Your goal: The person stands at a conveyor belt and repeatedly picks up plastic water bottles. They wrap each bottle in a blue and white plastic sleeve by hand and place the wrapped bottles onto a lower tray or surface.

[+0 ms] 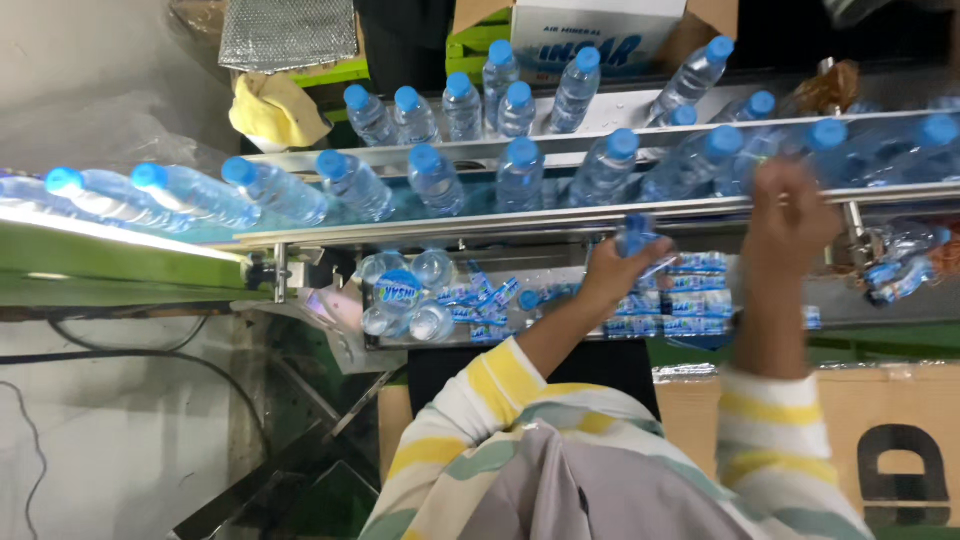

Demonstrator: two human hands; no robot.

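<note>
While the left hand [610, 275] grips a blue-capped water bottle [637, 240], the right hand [790, 215] closes around another bottle [745, 150] on the conveyor [450, 228] just above.

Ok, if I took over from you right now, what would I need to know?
Left hand: closed on a small blue-capped bottle just below the conveyor rail.
Right hand: raised against the bottles on the belt, blurred, grip unclear.
Blue label stacks lie in the tray beneath.
Done or left: cannot tell; belt full of bottles.
</note>
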